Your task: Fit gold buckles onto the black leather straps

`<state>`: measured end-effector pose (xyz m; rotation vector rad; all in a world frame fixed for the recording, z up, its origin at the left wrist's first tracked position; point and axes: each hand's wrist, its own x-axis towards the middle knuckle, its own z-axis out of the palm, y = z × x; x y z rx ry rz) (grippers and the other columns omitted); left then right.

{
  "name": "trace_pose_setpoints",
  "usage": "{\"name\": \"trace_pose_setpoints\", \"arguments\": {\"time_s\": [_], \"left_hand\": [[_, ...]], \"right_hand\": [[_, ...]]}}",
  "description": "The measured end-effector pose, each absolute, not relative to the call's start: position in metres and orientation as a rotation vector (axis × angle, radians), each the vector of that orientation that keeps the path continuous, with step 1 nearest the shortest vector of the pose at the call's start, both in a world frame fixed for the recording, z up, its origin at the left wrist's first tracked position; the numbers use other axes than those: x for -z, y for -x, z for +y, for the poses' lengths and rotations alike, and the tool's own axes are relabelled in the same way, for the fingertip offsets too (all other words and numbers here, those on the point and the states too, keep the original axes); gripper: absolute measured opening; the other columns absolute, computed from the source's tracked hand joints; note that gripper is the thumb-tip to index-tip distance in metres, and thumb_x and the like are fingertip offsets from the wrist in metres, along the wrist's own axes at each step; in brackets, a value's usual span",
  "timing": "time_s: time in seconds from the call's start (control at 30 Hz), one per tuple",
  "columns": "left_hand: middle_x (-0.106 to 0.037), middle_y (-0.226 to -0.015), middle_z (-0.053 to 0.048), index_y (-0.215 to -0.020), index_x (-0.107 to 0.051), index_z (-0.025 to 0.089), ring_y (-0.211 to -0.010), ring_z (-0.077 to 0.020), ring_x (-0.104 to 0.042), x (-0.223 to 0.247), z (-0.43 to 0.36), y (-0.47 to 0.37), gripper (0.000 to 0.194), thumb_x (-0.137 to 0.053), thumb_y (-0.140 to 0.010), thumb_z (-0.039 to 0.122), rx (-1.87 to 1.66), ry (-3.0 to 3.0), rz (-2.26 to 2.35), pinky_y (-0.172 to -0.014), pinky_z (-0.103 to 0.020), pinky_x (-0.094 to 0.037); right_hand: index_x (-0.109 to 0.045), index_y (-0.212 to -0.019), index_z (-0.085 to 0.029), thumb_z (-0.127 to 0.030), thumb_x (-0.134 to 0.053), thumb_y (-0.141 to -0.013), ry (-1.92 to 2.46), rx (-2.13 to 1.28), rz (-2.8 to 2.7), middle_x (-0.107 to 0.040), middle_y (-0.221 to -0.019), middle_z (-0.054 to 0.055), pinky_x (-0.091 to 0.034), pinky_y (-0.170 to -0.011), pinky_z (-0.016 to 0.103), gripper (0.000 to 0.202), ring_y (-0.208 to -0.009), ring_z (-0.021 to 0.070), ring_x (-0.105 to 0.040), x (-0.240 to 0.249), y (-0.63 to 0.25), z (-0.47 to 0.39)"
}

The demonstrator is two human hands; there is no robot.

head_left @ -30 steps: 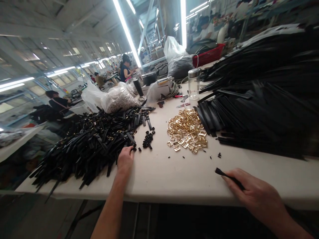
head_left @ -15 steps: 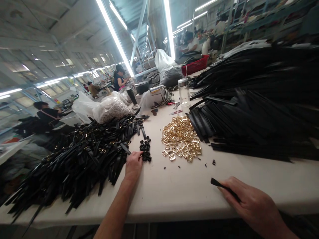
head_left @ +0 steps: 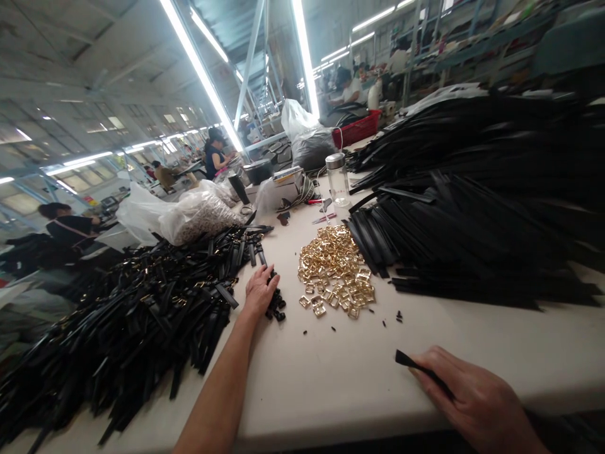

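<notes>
My left hand (head_left: pixel 261 291) reaches over a small heap of black loops (head_left: pixel 278 308) on the table, fingers apart, and partly covers it. I see nothing held in that hand, though its fingertips overlap the loops. Near the table's front edge, my right hand (head_left: pixel 467 391) is closed around a black strap (head_left: pixel 405 359), whose flat end sticks out past the thumb and forefinger. Between and beyond the hands lies a pile of gold buckles (head_left: pixel 333 265). Left of my left hand spreads a large heap of short black straps with gold buckles (head_left: pixel 161 309).
Long black straps (head_left: pixel 454 239) are stacked on the right. A glass jar (head_left: pixel 337 183) with a metal lid, scissors (head_left: pixel 324 218) and a plastic bag of small parts (head_left: pixel 198 221) stand or lie farther back. Tiny black bits (head_left: pixel 399 317) dot the white table (head_left: pixel 326 384). Other people work in the background.
My left hand has moved slightly farther over the black loops and its fingers have spread. My right hand keeps its grip on the strap. The view has shifted a little.
</notes>
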<state>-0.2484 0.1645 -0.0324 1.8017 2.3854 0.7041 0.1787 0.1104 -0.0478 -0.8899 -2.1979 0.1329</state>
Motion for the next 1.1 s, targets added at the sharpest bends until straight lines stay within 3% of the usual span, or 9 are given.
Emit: {"name": "trace_pose_setpoints", "arguments": {"time_s": [0.13,0.3,0.43,0.5,0.6,0.77,1.0,1.1], "left_hand": [[-0.056,-0.141,-0.014,-0.13,-0.063,0.02,-0.133,-0.0328,-0.046,0.032,0.163,0.233,0.048,-0.047,-0.093,0.047,-0.659,-1.843,2.348,-0.113,-0.054,-0.03],[-0.056,-0.142,-0.01,-0.129,-0.063,0.021,-0.136,-0.0263,-0.044,0.03,0.127,0.211,0.046,-0.045,-0.094,0.045,-0.637,-1.915,2.207,-0.116,-0.045,-0.031],[-0.054,-0.144,-0.007,-0.132,-0.06,0.024,-0.135,-0.0227,-0.046,0.021,0.099,0.204,0.045,-0.043,-0.095,0.045,-0.86,-1.829,2.011,-0.115,-0.041,-0.033],[-0.06,-0.137,-0.009,-0.127,-0.062,0.022,-0.127,-0.0238,-0.054,0.017,0.09,0.207,0.044,-0.047,-0.093,0.044,-1.068,-1.672,2.037,-0.11,-0.041,-0.04],[-0.072,-0.109,-0.011,-0.109,-0.069,0.017,-0.099,-0.0242,-0.068,0.012,0.082,0.219,0.037,-0.056,-0.087,0.044,-1.188,-1.495,2.156,-0.089,-0.038,-0.053],[-0.073,-0.08,-0.005,-0.086,-0.07,0.017,-0.073,-0.0195,-0.067,0.007,0.077,0.23,0.026,-0.061,-0.082,0.041,-1.106,-1.516,2.184,-0.07,-0.031,-0.053],[-0.07,-0.089,-0.004,-0.088,-0.073,0.022,-0.074,-0.0182,-0.063,-0.008,0.107,0.211,0.017,-0.062,-0.081,0.033,-0.84,-1.754,2.203,-0.074,-0.031,-0.049],[-0.069,-0.084,-0.003,-0.08,-0.073,0.023,-0.072,-0.0192,-0.061,-0.016,0.12,0.203,0.011,-0.065,-0.078,0.031,-0.696,-1.806,2.256,-0.076,-0.032,-0.045]], "right_hand": [[-0.063,-0.094,-0.023,-0.033,-0.043,-0.1,0.864,-0.124,-2.189,-0.069,-0.075,0.001,-0.046,-0.055,0.025,0.023,-0.061,0.0146,-0.068,0.048,-0.179,0.112],[-0.063,-0.093,-0.022,-0.031,-0.042,-0.101,0.869,-0.129,-2.188,-0.069,-0.074,0.001,-0.045,-0.056,0.026,0.024,-0.06,0.0144,-0.067,0.047,-0.178,0.111],[-0.063,-0.094,-0.021,-0.03,-0.044,-0.101,0.929,-0.152,-2.21,-0.07,-0.08,0.002,-0.044,-0.06,0.028,0.022,-0.065,0.0157,-0.067,0.048,-0.179,0.107],[-0.063,-0.093,-0.021,-0.03,-0.045,-0.1,0.943,-0.172,-2.214,-0.069,-0.08,0.002,-0.043,-0.061,0.028,0.021,-0.066,0.0156,-0.066,0.048,-0.18,0.106],[-0.064,-0.092,-0.021,-0.03,-0.045,-0.1,0.941,-0.198,-2.223,-0.069,-0.079,0.001,-0.043,-0.061,0.027,0.022,-0.066,0.0151,-0.066,0.047,-0.18,0.106],[-0.065,-0.093,-0.021,-0.029,-0.047,-0.098,0.96,-0.199,-2.233,-0.07,-0.079,0.002,-0.043,-0.06,0.027,0.02,-0.065,0.0157,-0.066,0.045,-0.18,0.106],[-0.065,-0.094,-0.021,-0.029,-0.046,-0.098,0.965,-0.207,-2.234,-0.07,-0.079,0.002,-0.044,-0.06,0.026,0.021,-0.066,0.0157,-0.066,0.043,-0.179,0.106],[-0.064,-0.091,-0.021,-0.028,-0.045,-0.098,0.964,-0.211,-2.244,-0.069,-0.077,0.002,-0.043,-0.059,0.026,0.022,-0.065,0.0154,-0.065,0.042,-0.179,0.106]]}}
